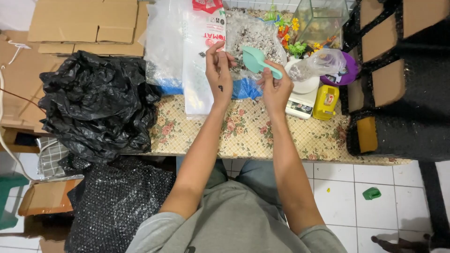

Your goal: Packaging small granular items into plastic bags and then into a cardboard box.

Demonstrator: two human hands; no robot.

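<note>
My right hand (275, 86) grips the handle of a small teal scoop (257, 61), its bowl pointing up and left. My left hand (219, 72) is raised beside it, fingers pinching the edge of a clear plastic bag (255, 35) filled with grey and white gravel. A small dark speck sits on the back of my left hand. Both hands hover over the floral tablecloth (243, 133) on the table.
A white digital scale (302, 96) carries a clear bag of gravel (315, 64). A yellow container (325, 100), purple bowl (349, 70), glass tank (323, 18), white printed sack (201, 61), black plastic bags (98, 103), bubble wrap (117, 201) and cardboard (84, 23) surround the spot.
</note>
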